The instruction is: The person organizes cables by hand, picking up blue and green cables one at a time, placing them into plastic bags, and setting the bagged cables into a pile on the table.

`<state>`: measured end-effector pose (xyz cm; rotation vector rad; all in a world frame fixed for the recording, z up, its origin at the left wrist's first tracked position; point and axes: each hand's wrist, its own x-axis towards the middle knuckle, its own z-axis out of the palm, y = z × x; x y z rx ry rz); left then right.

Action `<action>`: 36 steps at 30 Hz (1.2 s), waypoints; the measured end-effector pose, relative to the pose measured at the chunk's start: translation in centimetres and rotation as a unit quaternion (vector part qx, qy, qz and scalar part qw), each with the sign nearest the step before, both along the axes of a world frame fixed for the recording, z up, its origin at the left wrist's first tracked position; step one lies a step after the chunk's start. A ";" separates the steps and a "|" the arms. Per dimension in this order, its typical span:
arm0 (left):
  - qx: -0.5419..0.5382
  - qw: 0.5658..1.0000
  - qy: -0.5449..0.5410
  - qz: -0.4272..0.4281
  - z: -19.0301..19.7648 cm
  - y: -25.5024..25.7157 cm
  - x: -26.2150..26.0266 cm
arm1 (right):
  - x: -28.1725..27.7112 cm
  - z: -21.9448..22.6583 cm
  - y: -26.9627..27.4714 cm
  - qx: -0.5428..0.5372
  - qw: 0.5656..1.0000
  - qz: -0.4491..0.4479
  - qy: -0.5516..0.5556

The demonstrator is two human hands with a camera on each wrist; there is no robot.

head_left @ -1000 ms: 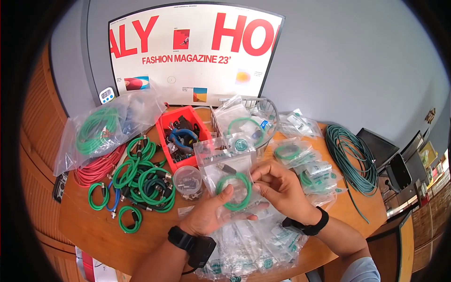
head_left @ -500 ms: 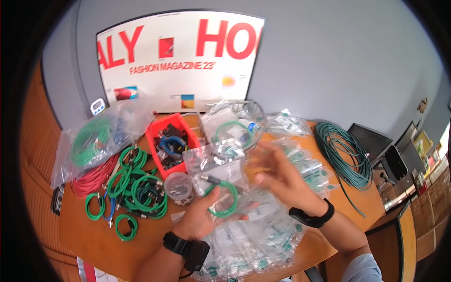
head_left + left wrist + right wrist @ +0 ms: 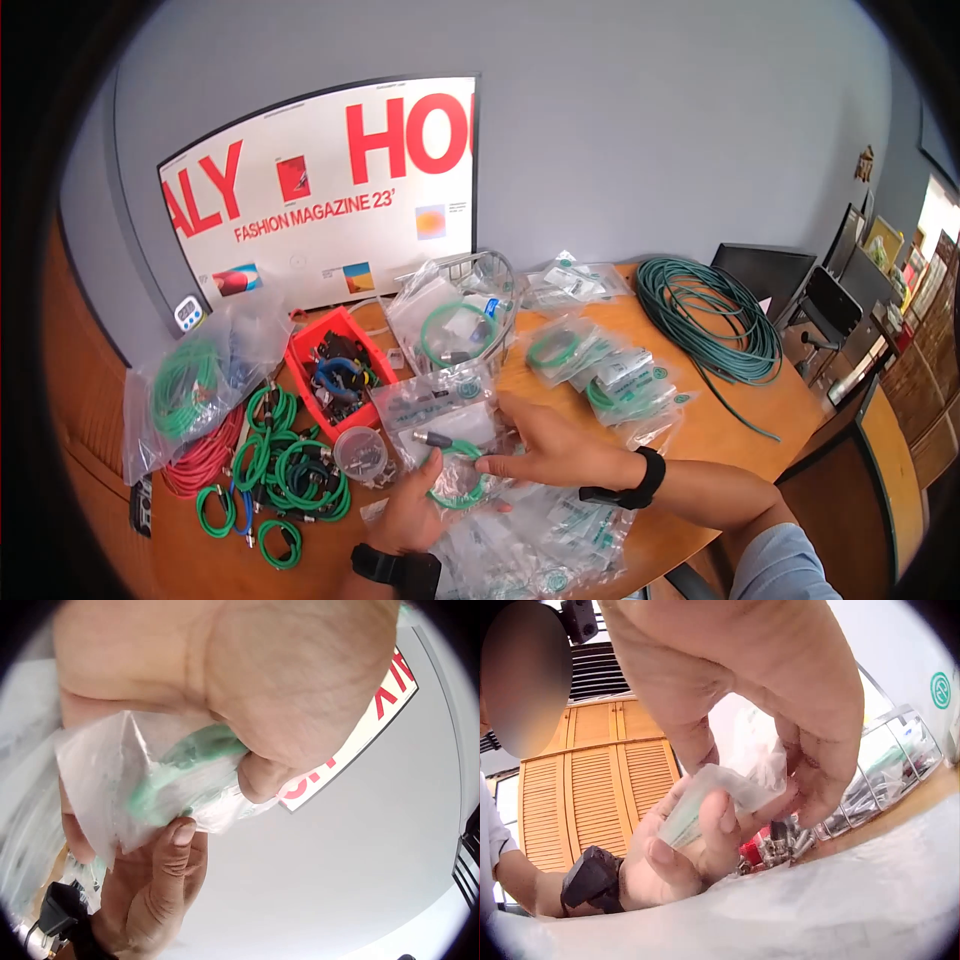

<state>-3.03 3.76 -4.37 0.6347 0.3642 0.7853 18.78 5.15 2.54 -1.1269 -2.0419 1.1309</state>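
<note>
A clear plastic bag [image 3: 440, 395] with a coiled green cable [image 3: 476, 490] inside is held up over the table. My left hand [image 3: 412, 505] grips its lower left, thumb across the front beside the coil. At the bag's right side, my right hand [image 3: 560, 445] pinches the plastic between thumb and fingers. The cable's dark, metal-tipped connector [image 3: 430, 438] points up left. In the left wrist view, the green coil [image 3: 202, 750] shows blurred through the plastic, partly covered by the left thumb. The right wrist view shows the bag's crumpled edge [image 3: 735, 784] between the right fingertips.
Flattened clear bags [image 3: 540, 540] lie below my hands. Left are loose green cables [image 3: 300, 480], a clear tub [image 3: 362, 455] of metal parts and a red bin [image 3: 300, 355]. Behind stands a wire basket [image 3: 510, 300]; right are bagged cables [image 3: 610, 375] and a large dark-green coil [image 3: 700, 320].
My right hand came off the bag's right edge, moved in a blur, and is back at that edge. The left hand keeps its grip. The head view has shifted.
</note>
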 end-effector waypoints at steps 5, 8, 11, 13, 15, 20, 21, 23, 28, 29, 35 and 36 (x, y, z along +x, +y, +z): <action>0.007 1.000 -0.006 -0.015 -0.1 0.1 0.3 | 1.0 -2.6 0.6 -0.031 0.994 -0.053 0.086; 0.022 0.999 0.028 -0.007 -0.5 0.2 0.4 | 0.6 -3.0 -0.1 0.050 0.995 -0.010 0.086; 0.020 0.999 0.040 0.001 -0.5 0.1 0.4 | 0.3 -2.8 -0.8 0.132 0.988 -0.062 0.049; 0.063 0.997 0.040 -0.024 -0.1 -0.1 0.7 | 1.0 -1.3 -0.2 0.032 0.998 -0.054 0.013; 0.073 0.995 0.035 -0.066 -0.9 0.5 0.2 | 2.1 -1.9 1.1 -0.019 0.993 -0.035 0.115; 0.095 0.983 0.133 -0.088 0.7 0.2 0.6 | 6.6 1.6 4.9 0.028 0.973 -0.073 0.215; 0.095 0.983 0.133 -0.087 0.6 0.2 0.6 | 8.0 3.0 6.0 0.044 0.971 -0.106 0.212; 0.117 0.974 0.166 -0.099 0.5 0.3 0.8 | 11.3 4.3 9.7 0.058 0.983 -0.149 0.092; 0.061 0.983 0.147 -0.091 -0.3 0.6 0.5 | 13.9 3.4 14.1 0.033 0.971 -0.218 -0.093; 0.062 0.983 0.146 -0.094 -0.4 0.6 0.6 | 13.5 3.6 14.0 0.019 0.961 -0.214 -0.172; 0.125 0.979 0.129 -0.094 0.3 0.0 0.4 | 15.3 0.5 16.6 0.240 0.891 -0.152 -0.354; 0.124 0.981 0.125 -0.086 0.4 -0.1 0.5 | 15.2 0.7 16.8 0.278 0.867 -0.174 -0.375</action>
